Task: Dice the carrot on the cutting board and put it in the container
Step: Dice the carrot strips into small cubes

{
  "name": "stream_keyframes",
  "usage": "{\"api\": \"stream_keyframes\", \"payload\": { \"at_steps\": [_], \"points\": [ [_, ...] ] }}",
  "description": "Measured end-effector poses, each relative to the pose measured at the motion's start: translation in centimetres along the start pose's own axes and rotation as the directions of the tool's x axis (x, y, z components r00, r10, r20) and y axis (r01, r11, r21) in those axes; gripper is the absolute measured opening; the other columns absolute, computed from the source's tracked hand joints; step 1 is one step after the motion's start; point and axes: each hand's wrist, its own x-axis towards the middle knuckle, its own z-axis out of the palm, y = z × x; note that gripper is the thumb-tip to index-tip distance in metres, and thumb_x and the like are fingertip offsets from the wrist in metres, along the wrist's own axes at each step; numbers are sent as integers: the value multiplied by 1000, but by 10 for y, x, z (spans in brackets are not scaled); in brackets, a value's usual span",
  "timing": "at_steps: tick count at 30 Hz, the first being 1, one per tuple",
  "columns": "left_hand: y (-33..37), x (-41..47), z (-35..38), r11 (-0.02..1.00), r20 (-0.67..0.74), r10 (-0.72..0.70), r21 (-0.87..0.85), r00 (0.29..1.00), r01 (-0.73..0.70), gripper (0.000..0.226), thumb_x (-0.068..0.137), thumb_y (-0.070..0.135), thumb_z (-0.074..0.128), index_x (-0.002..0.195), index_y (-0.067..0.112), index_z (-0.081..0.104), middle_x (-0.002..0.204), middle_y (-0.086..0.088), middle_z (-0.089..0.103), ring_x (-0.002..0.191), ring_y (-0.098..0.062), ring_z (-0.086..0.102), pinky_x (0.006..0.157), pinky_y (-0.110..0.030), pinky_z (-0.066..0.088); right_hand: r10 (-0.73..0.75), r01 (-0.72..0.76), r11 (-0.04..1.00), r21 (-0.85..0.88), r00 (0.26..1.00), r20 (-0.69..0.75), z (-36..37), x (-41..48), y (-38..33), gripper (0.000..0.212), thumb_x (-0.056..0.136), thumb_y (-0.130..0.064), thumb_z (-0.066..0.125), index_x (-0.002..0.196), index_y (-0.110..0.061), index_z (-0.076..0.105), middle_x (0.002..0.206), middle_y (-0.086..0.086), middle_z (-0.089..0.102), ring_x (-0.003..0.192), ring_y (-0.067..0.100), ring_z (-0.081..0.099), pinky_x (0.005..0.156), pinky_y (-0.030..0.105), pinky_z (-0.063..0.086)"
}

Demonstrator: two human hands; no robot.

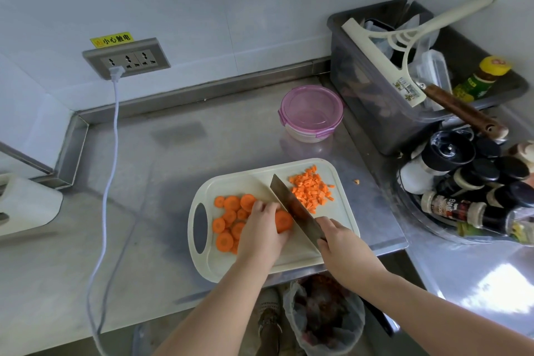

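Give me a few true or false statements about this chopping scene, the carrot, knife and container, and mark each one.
1. The right hand grips the knife. True.
2. The container stands open. False: its lid is on.
3. The diced carrot lies on the board, right of the knife. True.
4. All the carrot is diced. False: the left hand holds round slices.
5. Every piece is on the board. False: one bit lies on the counter.
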Motion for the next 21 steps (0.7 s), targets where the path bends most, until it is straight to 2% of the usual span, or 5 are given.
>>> {"api": "stream_keyframes", "payload": {
  "at_steps": [6,9,13,17,21],
  "points": [
    [-1,2,4,1000,-51,-21,6,998,21,44,87,32,62,128,19,53,125,-2,51,107,-19,57,85,-27,49,-12,12,1000,-20,1000,11,4,-2,-3,40,101,-17,39,140,-23,34,127,-4,51,100,16,61,81,25,52],
    [1,3,5,999,-63,-34,5,997,35,51,87,33,61,134,20,46,127,-1,50,110,-19,55,86,-26,47,1,0,1000,-29,1000,7,5,-2,-4,40,100,-15,39,139,-22,33,124,-3,52,97,16,61,80,26,53],
    [-2,-7,1,999,-58,3,45,998,0,61,84,36,65,138,25,37,135,2,39,112,-19,54,84,-27,45,35,-37,997,-67,999,-37,4,1,-3,39,99,-9,38,137,-19,33,120,-1,53,91,20,63,68,25,49],
    [-20,-28,-4,942,-71,189,296,979,-161,59,80,53,65,130,30,43,127,7,42,114,-17,49,92,-29,40,68,-72,995,-68,996,-66,0,3,0,38,97,-5,37,133,-17,36,114,1,53,84,24,62,70,35,54],
    [-53,-39,3,833,-165,424,456,890,-312,50,60,58,77,97,26,66,100,8,59,86,-17,59,75,-30,44,58,-63,996,-68,996,-74,-1,3,-2,37,99,-9,35,135,-17,36,116,0,53,83,21,61,68,32,52]
  ]
}}
